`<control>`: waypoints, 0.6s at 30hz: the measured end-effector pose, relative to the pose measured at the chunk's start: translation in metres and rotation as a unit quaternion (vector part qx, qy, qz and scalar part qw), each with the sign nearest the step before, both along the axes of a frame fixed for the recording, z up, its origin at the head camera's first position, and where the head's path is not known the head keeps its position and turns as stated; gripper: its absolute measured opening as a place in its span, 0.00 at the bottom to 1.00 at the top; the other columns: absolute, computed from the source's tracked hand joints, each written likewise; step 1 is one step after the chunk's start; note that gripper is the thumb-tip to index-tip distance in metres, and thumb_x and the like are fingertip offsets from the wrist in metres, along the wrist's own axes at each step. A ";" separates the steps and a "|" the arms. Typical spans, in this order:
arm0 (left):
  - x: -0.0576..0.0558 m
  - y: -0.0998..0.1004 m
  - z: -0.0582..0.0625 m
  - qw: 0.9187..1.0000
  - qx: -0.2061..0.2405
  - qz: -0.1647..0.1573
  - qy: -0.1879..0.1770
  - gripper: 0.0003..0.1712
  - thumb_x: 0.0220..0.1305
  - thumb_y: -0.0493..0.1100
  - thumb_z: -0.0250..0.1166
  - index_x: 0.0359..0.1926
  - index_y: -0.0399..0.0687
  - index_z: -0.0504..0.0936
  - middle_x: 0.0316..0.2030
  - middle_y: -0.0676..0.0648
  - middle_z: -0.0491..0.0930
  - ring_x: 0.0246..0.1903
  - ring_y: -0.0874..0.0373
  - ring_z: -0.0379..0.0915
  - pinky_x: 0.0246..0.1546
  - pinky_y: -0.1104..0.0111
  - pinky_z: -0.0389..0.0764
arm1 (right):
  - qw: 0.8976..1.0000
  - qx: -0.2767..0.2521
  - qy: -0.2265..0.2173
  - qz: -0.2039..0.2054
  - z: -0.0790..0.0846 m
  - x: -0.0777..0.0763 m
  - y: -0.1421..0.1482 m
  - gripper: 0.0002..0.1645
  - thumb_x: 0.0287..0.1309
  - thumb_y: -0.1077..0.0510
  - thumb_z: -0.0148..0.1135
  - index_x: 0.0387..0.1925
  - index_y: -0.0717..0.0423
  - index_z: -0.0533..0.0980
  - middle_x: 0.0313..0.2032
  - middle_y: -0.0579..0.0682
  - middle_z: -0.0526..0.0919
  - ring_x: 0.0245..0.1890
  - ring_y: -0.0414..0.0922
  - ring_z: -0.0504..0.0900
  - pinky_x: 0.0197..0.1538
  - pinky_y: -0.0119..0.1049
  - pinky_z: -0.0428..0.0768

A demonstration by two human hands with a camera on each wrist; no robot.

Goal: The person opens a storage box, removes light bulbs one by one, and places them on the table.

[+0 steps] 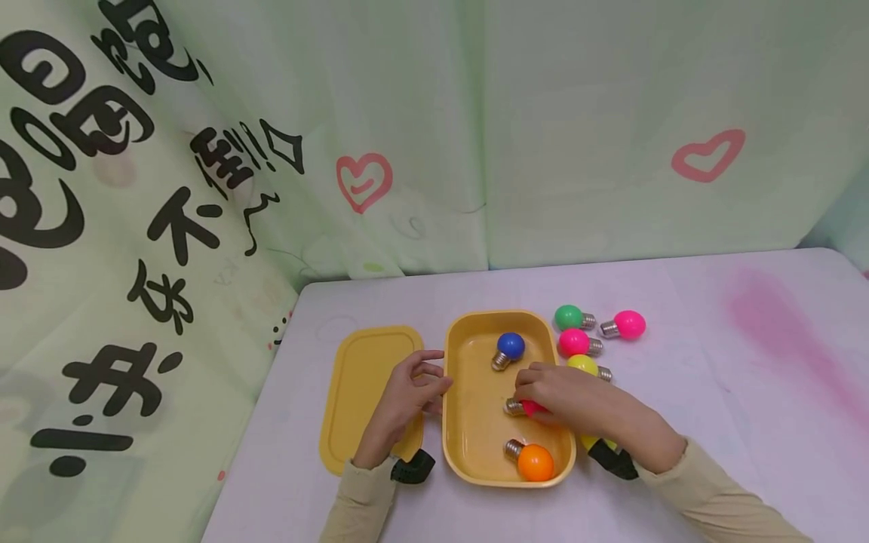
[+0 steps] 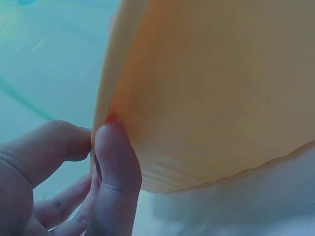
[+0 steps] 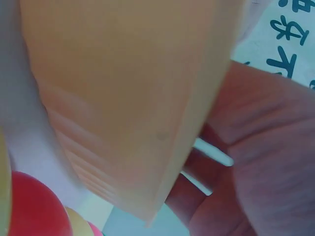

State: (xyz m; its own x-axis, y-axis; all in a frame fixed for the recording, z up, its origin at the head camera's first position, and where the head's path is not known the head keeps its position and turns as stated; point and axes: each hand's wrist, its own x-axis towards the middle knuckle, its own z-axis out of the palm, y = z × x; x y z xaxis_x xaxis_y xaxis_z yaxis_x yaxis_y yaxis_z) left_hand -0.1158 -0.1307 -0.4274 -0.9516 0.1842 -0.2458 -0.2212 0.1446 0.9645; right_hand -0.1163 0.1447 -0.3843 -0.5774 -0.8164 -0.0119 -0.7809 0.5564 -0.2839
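A yellow plastic box (image 1: 498,473) stands on the table. Inside it lie a blue light bulb (image 1: 511,345) near the far end and an orange light bulb (image 1: 535,462) near the front. Between these, my right hand (image 1: 577,396) reaches over the right wall and grips a pink light bulb (image 1: 532,408), its screw base pointing left. That hand covers most of the bulb, and in the right wrist view its fingertips are hidden behind the box wall (image 3: 128,98). At the left wall, my left hand (image 1: 410,388) holds the rim between thumb and finger (image 2: 118,152).
A flat yellow lid (image 1: 370,377) lies left of the box, partly under my left hand. Right of the box are a green bulb (image 1: 569,317), two pink bulbs (image 1: 574,342) and a yellow bulb (image 1: 582,364). Another yellow one shows beneath my right wrist. A curtain (image 1: 577,151) hangs behind the table.
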 end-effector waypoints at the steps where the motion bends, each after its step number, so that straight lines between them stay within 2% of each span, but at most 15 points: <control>1: 0.000 0.000 0.000 1.000 0.000 0.000 0.000 0.29 0.63 0.38 0.69 0.63 0.42 0.72 0.40 0.45 0.78 0.25 0.58 0.79 0.27 0.67 0.86 | 1.000 -0.004 -0.002 0.000 0.000 0.000 0.000 0.14 0.55 0.59 0.72 0.45 0.49 0.86 0.41 0.45 0.84 0.43 0.43 0.80 0.46 0.34 0.85; 9: 0.001 0.000 -0.003 1.000 -0.012 0.005 -0.007 0.28 0.63 0.39 0.69 0.63 0.41 0.72 0.40 0.44 0.78 0.25 0.58 0.79 0.28 0.66 0.86 | 0.999 -0.033 0.006 0.001 0.005 0.003 0.001 0.14 0.56 0.60 0.71 0.46 0.51 0.85 0.43 0.46 0.84 0.45 0.43 0.81 0.47 0.33 0.85; 18: 0.000 0.000 -0.001 1.000 -0.010 0.002 -0.002 0.28 0.63 0.38 0.69 0.63 0.42 0.72 0.41 0.43 0.78 0.25 0.58 0.78 0.28 0.67 0.86 | 0.999 -0.029 0.027 -0.010 0.021 0.002 0.014 0.17 0.53 0.63 0.73 0.46 0.50 0.85 0.48 0.50 0.83 0.51 0.48 0.80 0.49 0.38 0.85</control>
State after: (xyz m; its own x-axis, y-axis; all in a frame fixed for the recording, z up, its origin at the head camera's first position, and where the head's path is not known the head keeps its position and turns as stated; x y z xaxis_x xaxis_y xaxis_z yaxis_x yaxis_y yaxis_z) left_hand -0.1159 -0.1303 -0.4283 -0.9515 0.1760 -0.2523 -0.2246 0.1632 0.9607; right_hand -0.1144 0.1587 -0.3632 -0.5917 -0.8034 0.0660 -0.7849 0.5555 -0.2745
